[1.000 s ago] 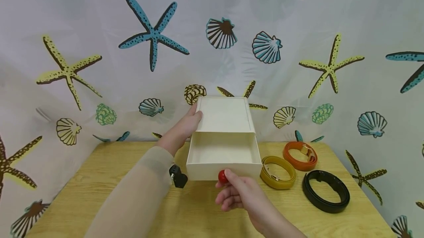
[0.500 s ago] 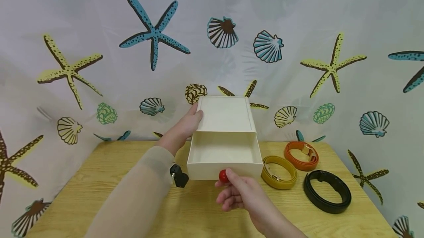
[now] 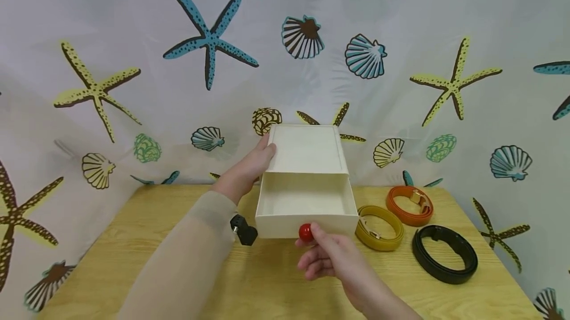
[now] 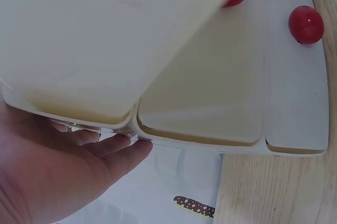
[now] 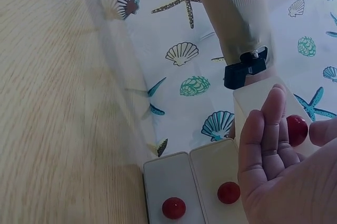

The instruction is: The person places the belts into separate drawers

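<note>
A small white drawer cabinet (image 3: 307, 149) stands on the table with its top drawer (image 3: 307, 226) pulled out; no item shows inside that drawer. My left hand (image 3: 251, 164) rests on the cabinet's left side, thumb at the top edge. In the left wrist view, its fingers (image 4: 124, 155) lie fairly straight along the side wall. With thumb and fingers, my right hand (image 3: 336, 258) pinches the drawer's round red knob (image 3: 306, 232). Below, two drawers are pushed in, each with a red knob, as the right wrist view shows: one knob (image 5: 228, 192) and another (image 5: 174, 208).
To the right of the cabinet lie three coiled belts: a mustard yellow belt (image 3: 380, 243), an orange belt (image 3: 411, 218) and a black belt (image 3: 445, 275). They rest on the wooden table (image 3: 147, 241). Behind hangs a white curtain (image 3: 285, 92) printed with starfish and shells.
The head view has shifted slightly, so everything sits a little higher and further right in it. Both hands and the pulled-out drawer keep the same positions relative to the cabinet.
</note>
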Available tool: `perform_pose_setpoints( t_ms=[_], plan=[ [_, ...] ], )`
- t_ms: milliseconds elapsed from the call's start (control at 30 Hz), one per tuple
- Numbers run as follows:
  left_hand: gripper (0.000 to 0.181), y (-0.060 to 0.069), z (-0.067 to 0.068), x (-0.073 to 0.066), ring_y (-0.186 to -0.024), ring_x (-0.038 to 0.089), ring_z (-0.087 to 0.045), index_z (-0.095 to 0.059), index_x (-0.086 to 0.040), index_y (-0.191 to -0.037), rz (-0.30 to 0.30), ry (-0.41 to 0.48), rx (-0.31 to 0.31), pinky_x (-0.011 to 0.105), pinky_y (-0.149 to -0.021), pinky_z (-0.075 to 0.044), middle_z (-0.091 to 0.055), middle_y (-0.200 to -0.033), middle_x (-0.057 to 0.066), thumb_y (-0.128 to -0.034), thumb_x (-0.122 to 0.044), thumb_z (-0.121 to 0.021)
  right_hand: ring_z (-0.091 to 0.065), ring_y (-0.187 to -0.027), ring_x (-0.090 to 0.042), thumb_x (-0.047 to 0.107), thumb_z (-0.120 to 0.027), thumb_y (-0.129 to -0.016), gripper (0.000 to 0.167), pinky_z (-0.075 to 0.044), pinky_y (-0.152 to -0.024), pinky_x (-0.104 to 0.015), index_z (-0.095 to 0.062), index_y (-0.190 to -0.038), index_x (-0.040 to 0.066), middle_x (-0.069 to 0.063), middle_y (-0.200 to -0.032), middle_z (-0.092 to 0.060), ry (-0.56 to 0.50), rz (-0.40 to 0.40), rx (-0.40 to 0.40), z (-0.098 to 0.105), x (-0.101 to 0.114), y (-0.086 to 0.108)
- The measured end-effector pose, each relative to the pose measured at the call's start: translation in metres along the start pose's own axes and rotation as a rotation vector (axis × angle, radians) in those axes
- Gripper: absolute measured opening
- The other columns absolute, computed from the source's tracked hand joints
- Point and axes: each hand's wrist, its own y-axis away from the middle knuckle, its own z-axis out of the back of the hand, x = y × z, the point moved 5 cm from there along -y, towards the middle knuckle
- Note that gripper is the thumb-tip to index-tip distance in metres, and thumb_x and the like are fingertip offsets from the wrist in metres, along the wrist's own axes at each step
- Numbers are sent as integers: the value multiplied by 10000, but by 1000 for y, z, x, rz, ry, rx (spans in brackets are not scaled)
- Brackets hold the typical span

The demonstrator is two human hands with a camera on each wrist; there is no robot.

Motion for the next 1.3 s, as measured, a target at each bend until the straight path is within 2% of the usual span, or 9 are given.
perform_pose_setpoints(
  t_ms=[100, 200, 367, 467, 733, 1067, 1300],
  plan=[
    [692, -1, 0, -3, -1688, 321, 52, 126, -337, -1774, -3, 8, 3, 664, -1310, -145, 144, -1849, 4, -1205, -430, -257, -713, -709, -150, 554, -526, -1151, 633, -641, -783, -357, -757, -1240, -28, -73, -873, -782, 14, 5, -15, 6, 1, 2],
    [692, -2, 1, -4, -1688, 315, 65, 130, -337, -1773, -1, 13, 2, 654, -1317, -118, 151, -1848, 3, -1205, -423, -256, -715, -715, -155, 544, -511, -1160, 646, -639, -783, -350, -736, -1280, -50, -64, -875, -778, 36, 1, -21, 13, 0, 4],
    [692, -2, 1, -4, -1689, 314, 48, 130, -348, -1772, 1, 29, 8, 651, -1313, -153, 151, -1848, -3, -1206, -428, -260, -720, -739, -156, 589, -527, -1139, 709, -637, -808, -353, -699, -1336, -70, -69, -899, -779, 67, -28, -50, 26, -2, 9],
    [694, -2, 1, -4, -1689, 308, 53, 128, -332, -1774, -5, 23, 6, 646, -1314, -157, 147, -1848, -1, -1207, -426, -261, -719, -753, -162, 617, -541, -1122, 734, -635, -823, -358, -705, -1355, -60, -76, -916, -782, 80, -46, -67, 33, -2, 12],
    [694, -2, 1, -2, -1688, 300, 86, 124, -293, -1777, -23, -15, -5, 636, -1326, -95, 141, -1849, 13, -1208, -412, -254, -715, -760, -193, 609, -535, -1130, 678, -637, -826, -368, -727, -1315, -14, -86, -921, -782, 121, -78, -113, 59, -3, 24],
    [698, 0, 2, 3, -1688, 300, 66, 132, -322, -1774, 10, 33, -2, 637, -1320, -137, 159, -1846, -2, -1207, -428, -263, -726, -791, -224, 532, -522, -1162, 627, -638, -824, -362, -711, -1353, -34, -90, -943, -780, 203, -116, -239, 102, 1, 38],
    [693, -1, 0, 2, -1689, 289, 52, 129, -352, -1771, 28, 53, 4, 627, -1324, -139, 161, -1845, -18, -1209, -429, -270, -745, -789, -222, 520, -532, -1162, 606, -647, -814, -351, -722, -1356, -22, -87, -947, -797, 235, -91, -348, 137, 4, 38]
  ],
)
